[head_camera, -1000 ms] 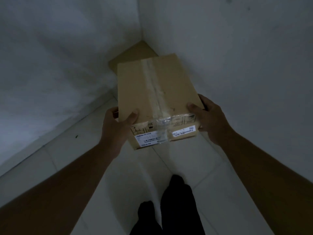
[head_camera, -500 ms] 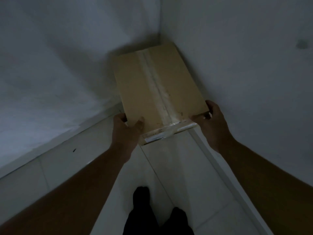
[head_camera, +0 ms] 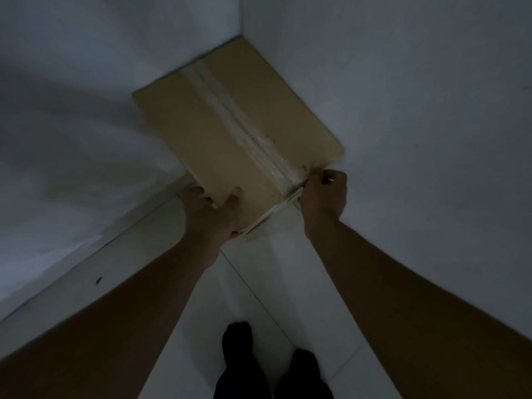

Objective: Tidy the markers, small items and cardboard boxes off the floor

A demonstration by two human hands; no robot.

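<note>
A brown cardboard box (head_camera: 230,131) with a clear tape strip down its top sits deep in the room's corner, its far end against both walls. My left hand (head_camera: 213,211) grips the box's near left corner, thumb on top. My right hand (head_camera: 325,197) holds the near right corner, fingers curled at the edge. The room is dim. I cannot tell whether the box rests on another box beneath it; only its top face shows.
Two white walls (head_camera: 403,110) meet behind the box. The pale tiled floor (head_camera: 273,283) runs toward me, with a small dark speck (head_camera: 98,280) by the left skirting. My dark trouser legs and feet (head_camera: 270,367) stand at the bottom.
The box has moved forward and down into the corner, covering the box seen there before. Its labelled front face has dropped out of sight. Both hands followed it, still on the near corners.
</note>
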